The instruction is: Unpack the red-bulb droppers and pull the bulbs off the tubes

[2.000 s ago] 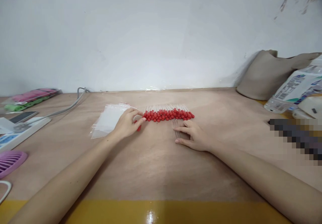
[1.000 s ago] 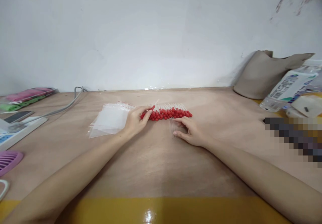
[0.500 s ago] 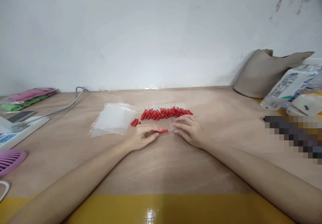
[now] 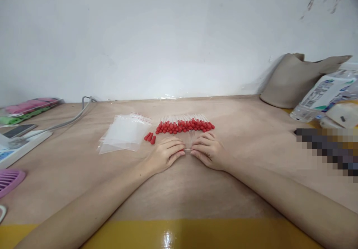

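Left hand (image 4: 166, 154) holding red bulb (image 4: 182, 150), right hand (image 4: 210, 152) holding clear tube (image 4: 188, 150), red-bulbed droppers (image 4: 192, 125) behind

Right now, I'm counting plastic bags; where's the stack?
The bag stack lies left of centre in the head view, left of three loose red bulbs.

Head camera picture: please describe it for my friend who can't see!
A left hand, a red cap peeking from it, and a right hand hold a thin clear tube between them over a table. Behind lie red-capped tubes; three loose red caps and clear bags are at the left.
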Available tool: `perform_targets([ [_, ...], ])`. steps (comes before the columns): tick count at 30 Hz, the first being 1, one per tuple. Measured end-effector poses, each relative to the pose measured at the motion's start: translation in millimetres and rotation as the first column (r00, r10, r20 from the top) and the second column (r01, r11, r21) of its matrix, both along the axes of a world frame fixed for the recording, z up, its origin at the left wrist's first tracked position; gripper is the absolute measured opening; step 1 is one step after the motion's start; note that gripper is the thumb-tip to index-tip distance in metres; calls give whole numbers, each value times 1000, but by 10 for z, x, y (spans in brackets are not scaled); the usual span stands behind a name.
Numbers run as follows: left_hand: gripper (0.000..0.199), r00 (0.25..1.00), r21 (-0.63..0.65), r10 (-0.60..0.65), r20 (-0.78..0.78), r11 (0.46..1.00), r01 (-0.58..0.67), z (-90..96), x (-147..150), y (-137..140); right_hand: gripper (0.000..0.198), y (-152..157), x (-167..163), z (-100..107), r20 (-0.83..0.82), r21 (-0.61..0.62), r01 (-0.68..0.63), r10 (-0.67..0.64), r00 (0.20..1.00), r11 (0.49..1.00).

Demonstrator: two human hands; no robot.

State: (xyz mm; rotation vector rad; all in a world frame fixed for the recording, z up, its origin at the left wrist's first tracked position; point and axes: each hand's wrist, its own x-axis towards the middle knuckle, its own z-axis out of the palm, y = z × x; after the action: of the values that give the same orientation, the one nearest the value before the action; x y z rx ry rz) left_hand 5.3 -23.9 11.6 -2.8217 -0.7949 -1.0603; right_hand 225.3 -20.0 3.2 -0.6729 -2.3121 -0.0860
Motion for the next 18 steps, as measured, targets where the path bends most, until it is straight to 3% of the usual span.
perform_targets([
  [8, 24, 999, 23, 34, -17, 999, -33, 28, 22, -32, 20, 54, -41, -23, 10, -12, -24, 24, 1000, 1000],
  [14, 18, 998, 120, 26, -51, 993, -20, -3, 17, -35, 18, 51, -74, -60, -52, -32, -128, 127, 991, 991],
  [18, 19, 996, 100, 50, -68, 994, -43, -4, 20, -52, 17, 34, -73, -87, -44, -13, -152, 151, 988, 988],
])
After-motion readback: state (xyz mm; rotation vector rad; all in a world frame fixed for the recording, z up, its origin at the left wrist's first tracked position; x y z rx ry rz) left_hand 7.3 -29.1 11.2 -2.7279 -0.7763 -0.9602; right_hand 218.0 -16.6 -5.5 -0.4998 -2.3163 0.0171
